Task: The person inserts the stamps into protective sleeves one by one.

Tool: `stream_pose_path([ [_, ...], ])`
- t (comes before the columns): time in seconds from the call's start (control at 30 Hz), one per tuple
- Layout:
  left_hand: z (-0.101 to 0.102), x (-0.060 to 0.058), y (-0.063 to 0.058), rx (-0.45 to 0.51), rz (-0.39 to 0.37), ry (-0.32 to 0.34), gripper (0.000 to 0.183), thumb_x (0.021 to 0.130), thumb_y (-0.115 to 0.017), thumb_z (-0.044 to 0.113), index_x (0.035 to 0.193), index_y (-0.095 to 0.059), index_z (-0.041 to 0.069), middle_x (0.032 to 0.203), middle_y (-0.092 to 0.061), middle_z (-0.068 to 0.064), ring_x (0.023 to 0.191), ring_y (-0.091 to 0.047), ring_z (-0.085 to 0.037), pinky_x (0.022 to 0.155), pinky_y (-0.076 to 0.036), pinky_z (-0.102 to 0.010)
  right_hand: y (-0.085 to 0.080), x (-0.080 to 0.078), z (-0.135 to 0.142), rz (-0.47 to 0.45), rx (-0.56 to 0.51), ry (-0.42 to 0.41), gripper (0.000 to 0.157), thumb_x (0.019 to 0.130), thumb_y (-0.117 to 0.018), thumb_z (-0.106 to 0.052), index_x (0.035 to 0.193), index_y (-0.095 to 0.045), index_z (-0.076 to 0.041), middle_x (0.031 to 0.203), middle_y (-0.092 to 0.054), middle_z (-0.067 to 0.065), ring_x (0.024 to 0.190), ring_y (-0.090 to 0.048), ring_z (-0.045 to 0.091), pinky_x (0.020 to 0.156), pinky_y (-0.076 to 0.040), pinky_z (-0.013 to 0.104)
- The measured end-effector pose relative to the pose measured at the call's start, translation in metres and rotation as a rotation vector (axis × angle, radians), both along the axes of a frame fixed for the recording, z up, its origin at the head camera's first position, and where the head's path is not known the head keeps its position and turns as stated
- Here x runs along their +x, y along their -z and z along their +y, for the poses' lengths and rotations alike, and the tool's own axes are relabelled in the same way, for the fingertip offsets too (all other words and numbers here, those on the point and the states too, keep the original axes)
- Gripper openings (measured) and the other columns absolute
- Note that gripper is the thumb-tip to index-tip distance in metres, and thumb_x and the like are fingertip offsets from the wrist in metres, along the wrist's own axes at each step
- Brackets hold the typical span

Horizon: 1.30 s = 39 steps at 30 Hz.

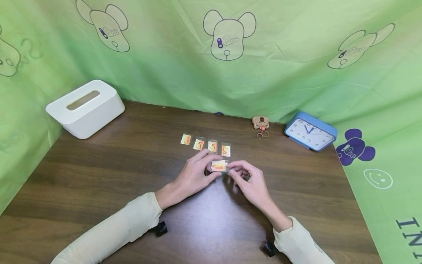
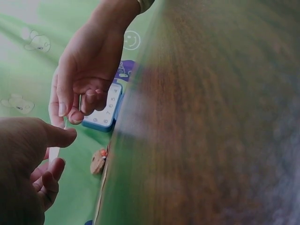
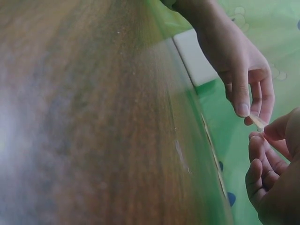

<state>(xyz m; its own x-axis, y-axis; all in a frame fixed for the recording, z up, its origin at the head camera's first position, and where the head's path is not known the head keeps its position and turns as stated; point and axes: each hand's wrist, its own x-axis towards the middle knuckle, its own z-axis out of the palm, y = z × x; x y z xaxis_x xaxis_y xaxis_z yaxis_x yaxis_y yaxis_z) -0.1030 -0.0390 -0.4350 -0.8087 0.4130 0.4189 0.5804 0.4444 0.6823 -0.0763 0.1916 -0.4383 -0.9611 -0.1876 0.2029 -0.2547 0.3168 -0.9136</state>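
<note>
A small orange-and-white picture card in a clear plastic sleeve (image 1: 218,166) is held above the table between both hands. My left hand (image 1: 192,174) grips its left end between thumb and fingers. At the other end, my right hand (image 1: 252,183) pinches the sleeve's edge with thumb and index finger. The right wrist view shows the card (image 3: 257,121) nearly edge-on between the fingertips. Just beyond the hands, several similar sleeved cards (image 1: 199,143) lie in a slanting row on the brown wooden table (image 1: 132,161).
A white tissue box (image 1: 99,113) stands at the back left. Toward the back right are a brown animal-face keychain (image 1: 260,122) and a blue clock (image 1: 311,131). A green printed curtain (image 1: 171,73) hangs behind the table.
</note>
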Motion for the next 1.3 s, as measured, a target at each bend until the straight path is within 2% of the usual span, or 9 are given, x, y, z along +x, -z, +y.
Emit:
stream_pose_path([
  [0.17,0.000,0.000,0.000,0.009,0.009,-0.001,0.045,0.086,-0.096,0.007,0.127,-0.077,0.006,0.108,-0.068,-0.002,0.078,-0.059,-0.009,0.070,-0.051,-0.025,-0.002,-0.001,-0.001,-0.019,-0.014,0.047,0.020,0.100,-0.078,0.002,0.120,-0.074,-0.001,0.091,-0.075,0.018,0.060,-0.067,0.025,0.058,-0.056,0.026],
  [0.37,0.001,0.000,-0.001,0.001,-0.009,0.004,0.044,0.087,-0.096,0.008,0.127,-0.077,0.007,0.111,-0.069,-0.002,0.078,-0.060,-0.010,0.070,-0.051,-0.025,-0.003,-0.002,-0.003,-0.135,-0.034,0.060,0.018,0.100,-0.081,-0.004,0.117,-0.075,0.001,0.091,-0.074,0.014,0.059,-0.064,0.019,0.054,-0.054,0.027],
  [0.6,0.003,0.001,-0.001,-0.030,-0.022,0.042,0.042,0.088,-0.096,0.011,0.125,-0.077,0.009,0.117,-0.071,-0.003,0.079,-0.062,-0.014,0.071,-0.051,-0.026,-0.002,-0.003,-0.006,-0.186,-0.076,0.049,0.010,0.100,-0.079,-0.001,0.105,-0.073,0.005,0.078,-0.069,0.025,0.055,-0.063,0.018,0.052,-0.054,0.026],
  [0.93,0.003,0.003,0.000,-0.045,-0.030,0.091,0.040,0.091,-0.093,0.011,0.127,-0.077,0.007,0.115,-0.072,-0.007,0.081,-0.066,-0.015,0.071,-0.053,-0.021,-0.002,-0.005,-0.004,-0.164,-0.139,0.093,0.011,0.101,-0.074,0.004,0.106,-0.069,0.013,0.084,-0.068,0.027,0.059,-0.063,0.017,0.051,-0.057,0.030],
  [1.3,-0.003,0.005,0.004,-0.046,-0.061,0.074,0.034,0.097,-0.087,0.012,0.129,-0.077,0.006,0.113,-0.073,-0.007,0.081,-0.063,-0.012,0.070,-0.052,-0.022,-0.003,-0.014,0.003,-0.138,-0.091,0.135,0.007,0.099,-0.075,0.006,0.106,-0.074,0.007,0.088,-0.072,0.018,0.061,-0.064,0.017,0.055,-0.056,0.026],
])
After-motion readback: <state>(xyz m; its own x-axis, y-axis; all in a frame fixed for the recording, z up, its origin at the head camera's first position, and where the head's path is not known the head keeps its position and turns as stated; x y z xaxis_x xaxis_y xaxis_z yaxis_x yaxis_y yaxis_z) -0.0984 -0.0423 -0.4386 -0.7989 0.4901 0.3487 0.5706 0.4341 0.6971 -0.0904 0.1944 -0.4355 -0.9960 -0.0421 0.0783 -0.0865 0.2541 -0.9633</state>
